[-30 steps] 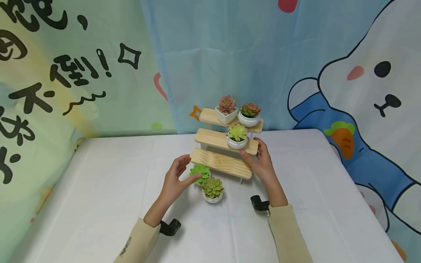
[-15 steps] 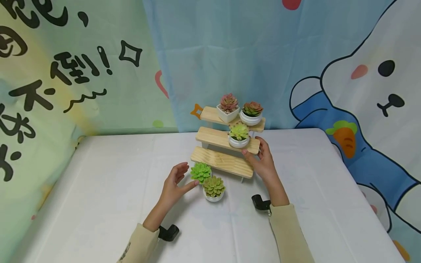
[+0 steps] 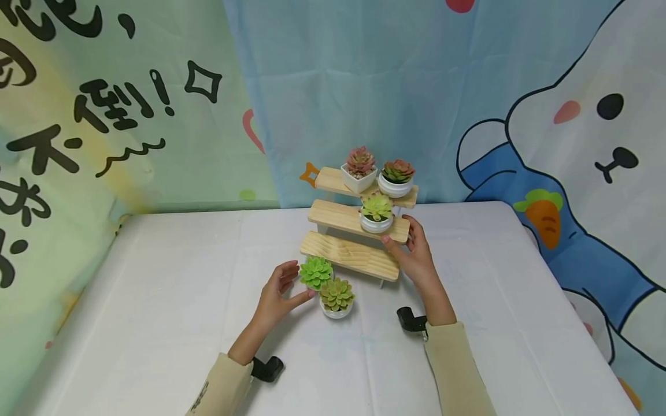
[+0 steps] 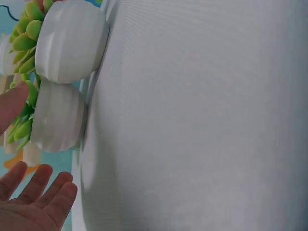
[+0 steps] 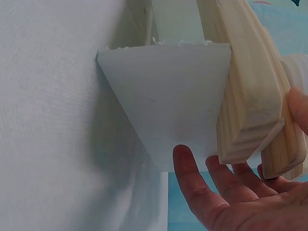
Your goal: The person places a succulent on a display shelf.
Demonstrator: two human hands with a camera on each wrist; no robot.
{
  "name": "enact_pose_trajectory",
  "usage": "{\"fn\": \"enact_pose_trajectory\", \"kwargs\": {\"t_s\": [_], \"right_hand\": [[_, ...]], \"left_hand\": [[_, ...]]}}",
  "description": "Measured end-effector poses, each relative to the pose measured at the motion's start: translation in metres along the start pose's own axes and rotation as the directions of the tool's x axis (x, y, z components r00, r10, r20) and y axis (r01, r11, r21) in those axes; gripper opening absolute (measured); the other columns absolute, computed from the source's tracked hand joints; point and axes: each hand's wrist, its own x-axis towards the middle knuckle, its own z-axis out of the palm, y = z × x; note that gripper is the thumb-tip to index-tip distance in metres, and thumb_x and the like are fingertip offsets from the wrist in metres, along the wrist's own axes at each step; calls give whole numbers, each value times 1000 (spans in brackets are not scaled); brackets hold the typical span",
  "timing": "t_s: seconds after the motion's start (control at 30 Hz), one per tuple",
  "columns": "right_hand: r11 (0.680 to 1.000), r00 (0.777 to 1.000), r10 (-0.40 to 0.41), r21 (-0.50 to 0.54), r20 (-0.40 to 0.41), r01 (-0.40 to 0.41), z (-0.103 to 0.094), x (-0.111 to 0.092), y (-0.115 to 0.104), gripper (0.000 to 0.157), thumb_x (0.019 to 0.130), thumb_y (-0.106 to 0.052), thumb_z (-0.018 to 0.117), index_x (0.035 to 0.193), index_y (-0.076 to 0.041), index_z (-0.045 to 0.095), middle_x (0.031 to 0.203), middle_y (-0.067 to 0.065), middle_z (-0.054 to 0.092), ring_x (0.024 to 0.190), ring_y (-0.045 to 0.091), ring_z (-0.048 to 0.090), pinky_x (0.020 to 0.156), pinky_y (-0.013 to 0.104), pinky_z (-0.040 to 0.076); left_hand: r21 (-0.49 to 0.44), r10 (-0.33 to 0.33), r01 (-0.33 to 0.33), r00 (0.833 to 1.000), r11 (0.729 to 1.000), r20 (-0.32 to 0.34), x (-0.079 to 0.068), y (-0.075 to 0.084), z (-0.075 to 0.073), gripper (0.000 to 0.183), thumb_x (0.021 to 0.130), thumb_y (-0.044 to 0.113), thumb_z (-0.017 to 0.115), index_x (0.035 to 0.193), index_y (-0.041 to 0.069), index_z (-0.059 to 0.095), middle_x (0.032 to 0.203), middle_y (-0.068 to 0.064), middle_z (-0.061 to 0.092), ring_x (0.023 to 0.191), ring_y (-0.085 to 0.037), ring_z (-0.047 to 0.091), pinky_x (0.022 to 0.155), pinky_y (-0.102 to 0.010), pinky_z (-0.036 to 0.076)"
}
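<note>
A three-tier wooden plant stand (image 3: pixel 347 255) stands on the white table, and my right hand (image 3: pixel 418 263) grips the right end of its middle shelf. In the right wrist view the thumb lies at the shelf edge (image 5: pixel 262 91), with the fingers curled beneath beside the white side panel (image 5: pixel 163 96). My left hand (image 3: pixel 277 297) is spread around the left side of a bright green potted succulent (image 3: pixel 315 272). A gap shows between its fingers and the white pot (image 4: pixel 58 116) in the left wrist view; the thumb overlaps the leaves. An olive-green succulent (image 3: pixel 337 296) stands right in front.
On the top shelf are a pink succulent (image 3: pixel 360 167) in a square pot and a reddish-green one (image 3: pixel 397 178) in a round pot. A yellow-green succulent (image 3: pixel 377 212) sits on the middle shelf's right part. A printed cloth (image 3: pixel 333 104) hangs behind the table (image 3: pixel 171 300).
My left thumb has drawn back off the bright green succulent's leaves, slightly toward the front. The right hand keeps its hold on the stand. The potted plants have not moved.
</note>
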Motion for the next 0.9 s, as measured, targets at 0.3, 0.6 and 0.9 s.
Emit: {"fn": "enact_pose_trajectory", "kwargs": {"t_s": [0.3, 0.6, 0.9], "right_hand": [[1000, 1000, 8, -7, -9, -8, -1, 1, -2, 79, 97, -19, 62, 155, -5, 12, 158, 19, 23, 146, 32, 20, 119, 48, 20], [1000, 999, 29, 1, -31, -29, 2, 2, 0, 78, 97, -17, 63, 155, -4, 13, 157, 19, 25, 145, 33, 24, 118, 47, 24], [1000, 999, 24, 4, -30, -24, 2, 1, -1, 77, 97, -17, 63, 155, -4, 14, 156, 19, 26, 144, 33, 27, 116, 48, 28]], "left_hand": [[16, 3, -4, 1000, 1000, 29, 5, 2, 3, 64, 83, 0, 76, 136, -9, 42, 138, -28, 47, 126, -45, 48, 107, -56, 39], [37, 38, -40, 997, 998, 67, 13, -4, 9, 63, 82, -9, 73, 135, -12, 42, 133, -31, 50, 124, -47, 50, 105, -52, 43], [56, 22, -26, 997, 998, 68, 16, -4, 12, 60, 82, -9, 72, 135, -15, 44, 133, -33, 50, 124, -48, 50, 105, -52, 43]]}}
